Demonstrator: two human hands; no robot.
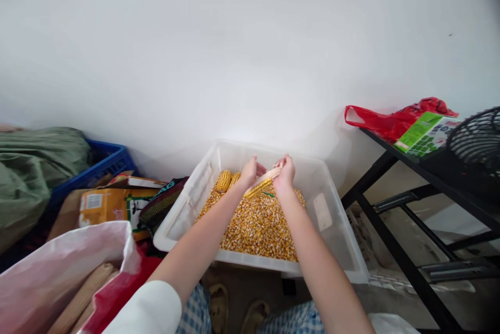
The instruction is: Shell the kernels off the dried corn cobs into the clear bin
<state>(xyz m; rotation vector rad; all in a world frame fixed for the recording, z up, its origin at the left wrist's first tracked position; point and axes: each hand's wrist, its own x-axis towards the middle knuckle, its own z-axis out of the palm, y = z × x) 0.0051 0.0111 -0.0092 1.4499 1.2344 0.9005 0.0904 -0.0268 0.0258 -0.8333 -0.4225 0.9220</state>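
Observation:
A large translucent plastic bin (167, 240) holds a heap of loose corn kernels (258, 230). Over the heap, my right hand (285, 172) is closed around the upper end of a corn cob (260, 188). This cob is partly stripped: a pale bare strip runs along its top, and yellow kernels line its lower side. My left hand (249, 171) is just beside the cob, thumb and fingers apart; whether it touches the cob is hard to see. Farther left in the bin, two fuller corn cobs, one of them a yellow cob (223, 181), rest on the kernels.
A black rack (394, 159) stands to the right, bearing a red plastic bag (385, 121), a green-and-white box (425, 133) and a black fan guard (478, 138). On the left are a white-and-red bag (78, 250), an orange package (103, 206) and a blue crate (111, 159). A white wall (250, 52) rises behind.

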